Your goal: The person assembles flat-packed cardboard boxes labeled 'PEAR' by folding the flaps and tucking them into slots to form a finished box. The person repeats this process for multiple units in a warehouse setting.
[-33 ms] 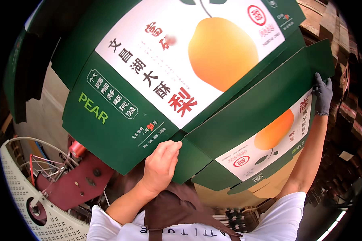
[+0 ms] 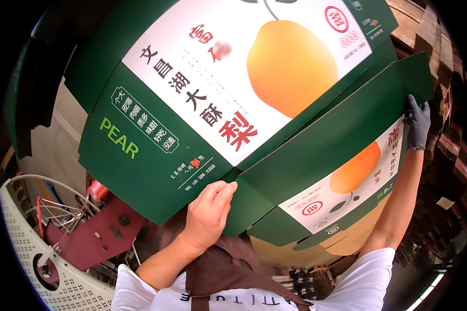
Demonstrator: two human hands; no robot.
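Note:
A large green cardboard carton blank [image 2: 155,192] fills most of the view, tilted, with a white panel bearing a big yellow pear. Its nearer, narrower panel [image 2: 316,140] bends away along a crease and carries a smaller orange pear print. My bare left hand [image 2: 210,215] pinches the near edge of the cardboard, at a flap by the crease's lower end. In a grey glove, my right hand [image 2: 418,123] grips the narrower panel's right edge, fingers over the rim and thumb hidden behind it. Plain brown board [image 2: 280,253] shows below the printed side.
Left of me stands a machine with a dark red plate [image 2: 96,236], a red roller [image 2: 97,191] and a pale perforated guard [image 2: 23,243]. Stacked brown cardboard [image 2: 451,150] lines the right side. My brown apron [image 2: 228,269] is close under the carton.
The large printed panel has shifted very slightly to the right. Both hands keep their hold in nearly the same places.

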